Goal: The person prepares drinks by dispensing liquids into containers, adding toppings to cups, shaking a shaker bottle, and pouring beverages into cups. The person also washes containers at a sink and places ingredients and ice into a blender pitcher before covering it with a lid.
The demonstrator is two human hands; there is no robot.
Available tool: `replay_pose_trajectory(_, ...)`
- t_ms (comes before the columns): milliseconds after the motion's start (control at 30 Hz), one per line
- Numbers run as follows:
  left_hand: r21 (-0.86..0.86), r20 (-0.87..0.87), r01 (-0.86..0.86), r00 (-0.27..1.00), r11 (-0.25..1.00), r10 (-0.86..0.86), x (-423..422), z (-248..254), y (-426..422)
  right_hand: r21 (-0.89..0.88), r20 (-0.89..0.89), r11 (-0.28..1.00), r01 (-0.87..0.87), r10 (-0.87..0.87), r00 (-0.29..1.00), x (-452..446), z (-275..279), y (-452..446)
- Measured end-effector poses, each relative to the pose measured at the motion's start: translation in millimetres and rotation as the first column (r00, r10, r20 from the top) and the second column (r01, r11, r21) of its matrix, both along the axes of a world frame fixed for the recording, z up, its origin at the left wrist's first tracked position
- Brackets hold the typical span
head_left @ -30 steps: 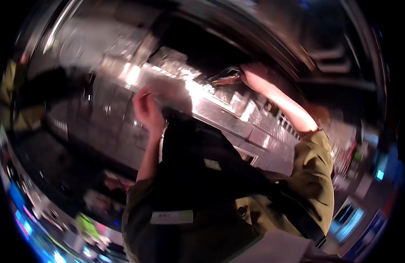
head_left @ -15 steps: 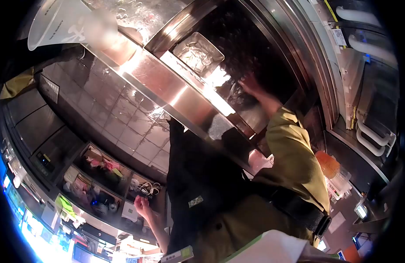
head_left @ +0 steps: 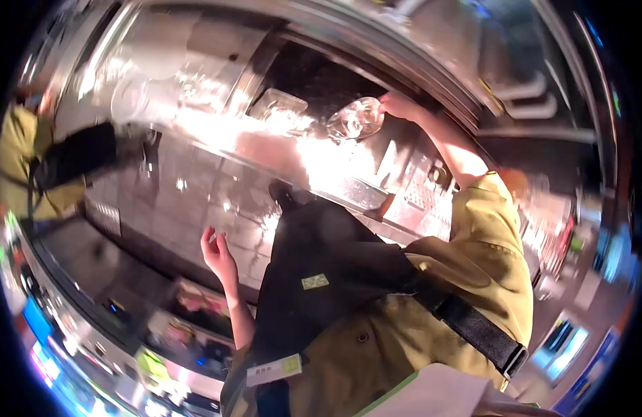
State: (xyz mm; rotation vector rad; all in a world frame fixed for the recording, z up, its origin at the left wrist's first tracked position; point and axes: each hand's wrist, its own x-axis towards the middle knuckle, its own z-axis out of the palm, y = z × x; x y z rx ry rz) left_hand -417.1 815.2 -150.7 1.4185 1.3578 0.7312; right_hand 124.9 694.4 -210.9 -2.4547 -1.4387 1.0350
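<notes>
My right hand point(head_left: 399, 106) reaches over the dark sink basin point(head_left: 321, 73). Its fingers are closed on the edge of a round, shiny, bowl-like dish point(head_left: 355, 119); glare and blur hide whether it is metal or clear. A rectangular metal pan point(head_left: 278, 104) lies to the left of the dish, apart from my right hand. My left hand point(head_left: 218, 254) hangs over the tiled floor beside my dark apron point(head_left: 321, 257). Its fingers are loosely bent and apart, with nothing in them.
A bright steel counter edge point(head_left: 265, 153) runs along the basin. A perforated metal plate point(head_left: 421, 191) lies at its right end. Another person's sleeve point(head_left: 18, 153) shows at the left. Stocked shelves point(head_left: 189, 326) stand behind, at lower left.
My right hand has come up from the dark basin and now grips the round dish. My left hand has risen away from the shelves. The view has turned, and the other person shows more.
</notes>
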Motion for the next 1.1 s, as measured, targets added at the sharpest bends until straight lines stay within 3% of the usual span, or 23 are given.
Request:
replay_pose_trajectory(67,0.023,-0.019,0.114,0.993,0.993,-0.113,23,17,24,0.232,-0.227,0.929,0.288,-0.237,0.945,-3,25,-39)
replay_pose_trajectory(133,0.052,0.003,0.243,0.97,0.969,-0.244,53,23,41,0.232,-0.295,0.851,0.472,-0.401,0.867,-34,105,-70)
replay_pose_trajectory(167,0.066,0.036,0.303,0.951,0.951,-0.306,58,3,51,0.133,-0.413,0.887,0.443,-0.357,0.838,-23,112,-96)
replay_pose_trajectory(200,0.104,0.022,0.37,0.927,0.923,-0.374,70,-3,59,0.181,-0.47,0.854,0.488,-0.361,0.806,-32,134,-128)
replay_pose_trajectory(267,0.028,0.175,0.466,0.869,0.885,-0.463,94,-6,62,0.527,-0.557,0.462,0.713,-0.446,0.7,-80,164,-192)
replay_pose_trajectory(300,0.036,0.216,0.502,0.84,0.864,-0.497,108,-14,60,0.32,-0.401,0.477,0.819,-0.715,0.573,-88,195,-210)
replay_pose_trajectory(333,0.04,0.251,0.523,0.819,0.851,-0.516,119,-25,61,0.241,-0.319,0.442,0.864,-0.805,0.5,-101,229,-228)
replay_pose_trajectory(367,0.042,0.284,0.536,0.803,0.843,-0.524,126,-33,62,0.302,-0.278,0.39,0.87,-0.837,0.471,-98,222,-266)
replay_pose_trajectory(400,-0.003,0.385,0.549,0.772,0.836,-0.505,140,-10,50,0.332,-0.031,0.349,0.876,-0.924,0.38,-116,257,-277)
replay_pose_trajectory(433,-0.048,0.481,0.561,0.738,0.826,-0.473,160,34,29,0.406,-0.016,0.288,0.867,-0.947,0.322,-118,263,-310)
replay_pose_trajectory(467,-0.065,0.504,0.562,0.732,0.824,-0.459,164,29,28,0.479,-0.006,0.228,0.848,-0.965,0.263,-120,269,-342)
replay_pose_trajectory(500,-0.082,0.526,0.563,0.725,0.822,-0.445,169,23,26,0.436,0.194,0.145,0.888,-0.979,0.064,-126,287,-356)
replay_pose_trajectory(533,-0.099,0.548,0.564,0.718,0.82,-0.429,173,18,25,0.513,0.307,0.198,0.835,-0.951,0.037,-120,280,-396)
replay_pose_trajectory(567,-0.082,0.537,0.562,0.721,0.823,-0.439,176,8,26,0.406,0.445,0.201,0.892,-0.895,-0.001,-124,300,-400)
replay_pose_trajectory(600,-0.087,0.528,0.559,0.728,0.824,-0.438,178,6,25,0.412,0.575,0.199,0.889,-0.814,-0.084,-120,301,-416)
replay_pose_trajectory(667,-0.119,0.509,0.555,0.746,0.824,-0.429,180,6,24,0.305,0.656,0.181,0.935,-0.752,-0.068,-109,307,-438)
replay_pose_trajectory(733,-0.041,0.447,0.575,0.742,0.817,-0.5,179,14,22,0.321,0.729,0.184,0.929,-0.675,-0.118,-104,304,-447)
replay_pose_trajectory(800,0.163,0.31,0.618,0.708,0.769,-0.635,172,22,23,0.321,0.739,0.166,0.932,-0.66,-0.137,-103,299,-451)
replay_pose_trajectory(867,0.269,0.146,0.595,0.751,0.757,-0.643,166,22,25,0.297,0.699,0.133,0.945,-0.705,-0.121,-104,295,-456)
replay_pose_trajectory(933,0.19,0.242,0.521,0.796,0.832,-0.554,154,14,30,0.283,0.577,0.016,0.959,-0.801,-0.157,-97,272,-483)
replay_pose_trajectory(967,0.042,0.403,0.458,0.805,0.888,-0.435,148,2,35,0.298,0.558,-0.001,0.955,-0.811,-0.175,-97,264,-488)
replay_pose_trajectory(1033,-0.145,0.504,0.408,0.814,0.901,-0.288,141,-5,39,0.304,0.561,-0.014,0.953,-0.805,-0.191,-100,263,-487)
replay_pose_trajectory(1100,-0.183,0.455,0.411,0.841,0.893,-0.294,139,-7,42,0.293,0.601,-0.015,0.956,-0.775,-0.196,-103,278,-475)
